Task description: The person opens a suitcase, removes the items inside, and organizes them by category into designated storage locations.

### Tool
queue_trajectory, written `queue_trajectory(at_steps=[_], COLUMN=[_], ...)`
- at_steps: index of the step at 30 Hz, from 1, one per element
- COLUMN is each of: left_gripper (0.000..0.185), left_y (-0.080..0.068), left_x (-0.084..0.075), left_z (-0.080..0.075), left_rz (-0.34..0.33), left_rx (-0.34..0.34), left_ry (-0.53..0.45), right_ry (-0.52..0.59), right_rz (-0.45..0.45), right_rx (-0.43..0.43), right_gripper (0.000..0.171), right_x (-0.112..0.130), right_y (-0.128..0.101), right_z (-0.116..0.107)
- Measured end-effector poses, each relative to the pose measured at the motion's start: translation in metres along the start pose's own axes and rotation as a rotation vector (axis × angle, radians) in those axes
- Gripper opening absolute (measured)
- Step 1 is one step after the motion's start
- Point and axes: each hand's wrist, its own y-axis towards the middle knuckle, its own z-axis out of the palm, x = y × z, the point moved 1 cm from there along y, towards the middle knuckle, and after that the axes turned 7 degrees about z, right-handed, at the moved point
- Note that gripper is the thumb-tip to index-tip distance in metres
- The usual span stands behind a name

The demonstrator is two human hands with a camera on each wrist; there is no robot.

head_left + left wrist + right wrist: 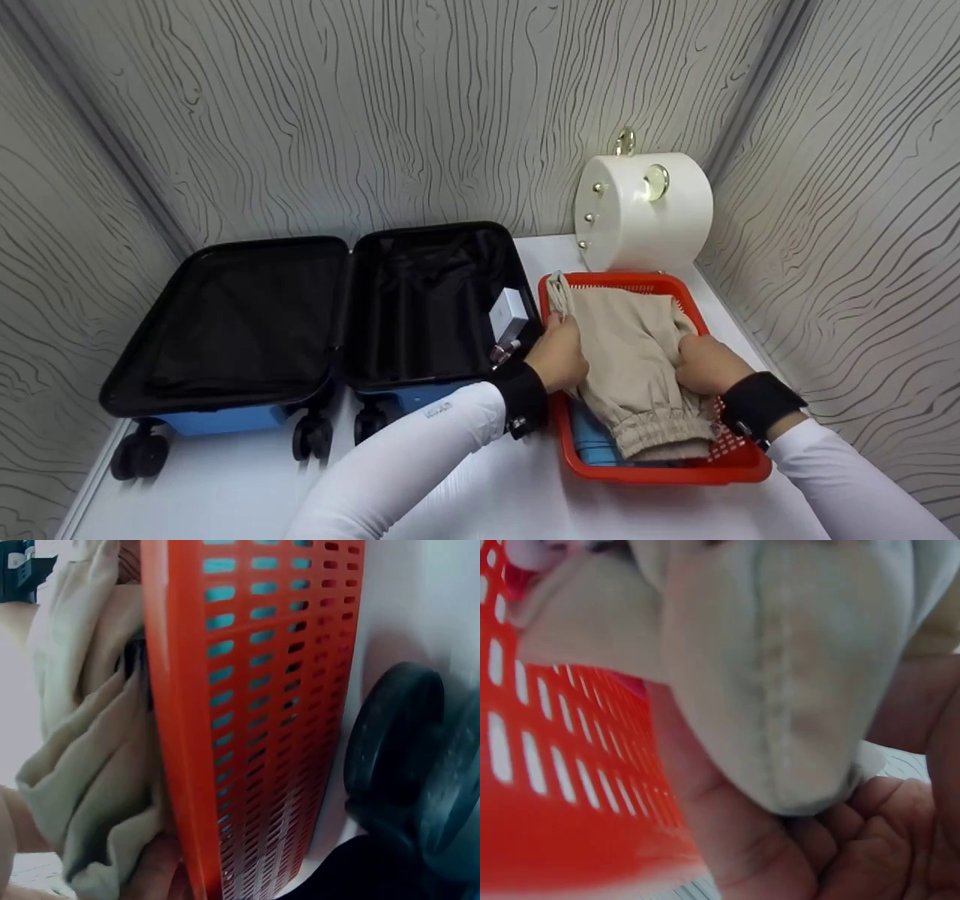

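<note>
Wood-grain walls box in a white tabletop [247,480]: beige trousers [634,352] lie in a red basket [667,469], long axis running away from the person. L hand [559,352] & R hand [705,364] each grip a side, both equally near; open suitcase [315,315] sits to the left

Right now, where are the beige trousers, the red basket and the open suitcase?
beige trousers [626,352], head view, middle of the folded cloth between the hands.
red basket [660,474], head view, near rim.
open suitcase [247,315], head view, black lining of the left half.
</note>
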Motion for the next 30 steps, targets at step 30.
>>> queue_trajectory(at_steps=[30], left_gripper=[0.007], left_y=[-0.021], left_x=[-0.033], left_z=[-0.013], left_rz=[0.194], left_rx=[0.184], left_ry=[0.272], right_ry=[-0.064], right_rz=[0.006], right_rx=[-0.051], right_gripper=[0.022], right_x=[0.004], right_y=[0.008], right_z=[-0.001])
